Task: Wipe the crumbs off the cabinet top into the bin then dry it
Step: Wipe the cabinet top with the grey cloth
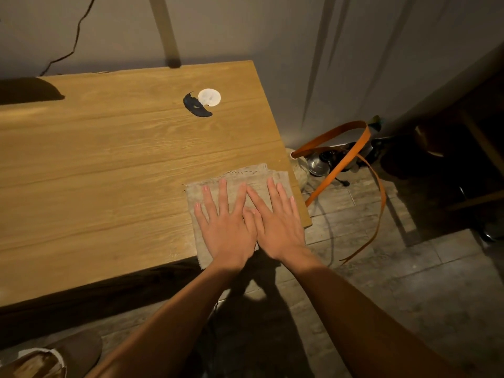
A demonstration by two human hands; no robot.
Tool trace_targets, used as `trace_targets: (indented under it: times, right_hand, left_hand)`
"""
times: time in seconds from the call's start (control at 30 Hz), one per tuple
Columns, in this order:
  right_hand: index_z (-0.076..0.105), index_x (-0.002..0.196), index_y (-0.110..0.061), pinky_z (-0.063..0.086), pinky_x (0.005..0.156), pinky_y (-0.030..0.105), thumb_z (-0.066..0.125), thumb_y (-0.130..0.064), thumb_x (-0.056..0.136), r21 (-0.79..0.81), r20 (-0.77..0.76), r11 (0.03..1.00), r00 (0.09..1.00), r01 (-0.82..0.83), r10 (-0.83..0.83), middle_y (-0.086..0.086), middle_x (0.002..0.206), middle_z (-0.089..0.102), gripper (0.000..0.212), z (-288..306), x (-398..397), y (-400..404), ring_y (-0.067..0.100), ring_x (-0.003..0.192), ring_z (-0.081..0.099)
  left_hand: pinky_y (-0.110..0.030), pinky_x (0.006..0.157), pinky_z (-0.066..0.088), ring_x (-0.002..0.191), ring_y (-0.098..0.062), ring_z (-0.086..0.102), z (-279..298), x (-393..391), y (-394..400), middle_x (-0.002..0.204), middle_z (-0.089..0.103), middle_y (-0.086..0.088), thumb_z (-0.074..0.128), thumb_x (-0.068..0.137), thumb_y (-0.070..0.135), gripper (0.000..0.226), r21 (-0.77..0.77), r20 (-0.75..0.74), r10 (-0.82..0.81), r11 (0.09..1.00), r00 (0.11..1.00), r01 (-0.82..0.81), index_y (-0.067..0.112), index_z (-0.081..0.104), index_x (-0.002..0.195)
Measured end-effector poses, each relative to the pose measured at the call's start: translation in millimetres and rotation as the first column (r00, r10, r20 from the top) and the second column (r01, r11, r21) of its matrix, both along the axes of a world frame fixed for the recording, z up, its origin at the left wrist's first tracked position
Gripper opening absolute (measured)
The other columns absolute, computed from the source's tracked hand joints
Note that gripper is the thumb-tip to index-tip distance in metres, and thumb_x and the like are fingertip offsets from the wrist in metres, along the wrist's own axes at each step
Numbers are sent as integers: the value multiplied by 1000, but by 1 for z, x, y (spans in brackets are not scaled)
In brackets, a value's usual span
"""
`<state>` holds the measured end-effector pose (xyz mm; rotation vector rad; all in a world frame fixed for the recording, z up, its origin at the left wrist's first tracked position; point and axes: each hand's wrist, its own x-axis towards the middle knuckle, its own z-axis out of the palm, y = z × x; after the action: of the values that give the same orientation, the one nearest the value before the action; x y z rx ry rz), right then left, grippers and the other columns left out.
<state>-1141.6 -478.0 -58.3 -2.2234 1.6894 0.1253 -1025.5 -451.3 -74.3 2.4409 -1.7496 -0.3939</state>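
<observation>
both hands lie flat and spread, palms down, on a beige cloth at the near right corner of the worktop. the left hand and right hand sit side by side, thumbs touching; neither pinches the fabric. the cloth's near edge overhangs the front edge of the worktop. no crumbs can be made out on the wood; too small to tell. a pale disc and a dark mark sit towards the far edge. judgement: a wiping or drying pass is in hand at this corner. no bin is identifiable; an orange strap lies on the floor beyond the right edge. next move calls for even pressure and a stroke towards the edge.
</observation>
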Motion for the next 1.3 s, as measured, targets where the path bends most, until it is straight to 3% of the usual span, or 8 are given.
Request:
trace_targets:
  times: [0.1, 0.37, 0.8, 1.3]
  right_hand:
    - [-9, 156, -51, -8, 126, 42, 10, -53, 107, -43, -1, 998, 999, -38, 38, -4, 167, -22, 52, -4, -6, -14, 13, 152, -24]
    - [-1, 158, -49, -4, 127, 43, 8, -52, 105, -112, 32, 989, 994, -98, 102, -5, 169, -15, 54, -10, -15, -46, 13, 154, -18]
    - [-2, 158, -47, -3, 127, 41, 9, -51, 106, -123, 52, 988, 993, -97, 104, -8, 168, -18, 53, -13, -15, -106, 10, 153, -21]
    - [9, 161, -40, 1, 127, 41, 16, -45, 109, -98, 236, 987, 960, -129, 149, -12, 170, -10, 52, -23, 25, -293, 9, 155, -12]
  left_hand:
    - [-58, 121, -7, 152, -31, -23, 0, -7, -11, 167, -19, 3, -3, 96, 49, 60, 3, -21, 30, 1000, 999, -30, 46, -7, 156]
    - [-58, 120, -11, 152, -33, -22, -2, -16, -35, 168, -17, 2, 3, 98, 49, 60, -14, -24, 70, 997, 997, -70, 44, -5, 157]
    - [-58, 120, -10, 153, -33, -20, -6, -17, -95, 169, -14, 4, 3, 98, 50, 59, -36, 8, 80, 996, 997, -79, 45, -5, 157]
    - [-55, 121, -9, 154, -30, -16, -10, 22, -279, 169, -8, 8, 10, 100, 49, 57, -55, 56, 104, 993, 993, -101, 48, 0, 156]
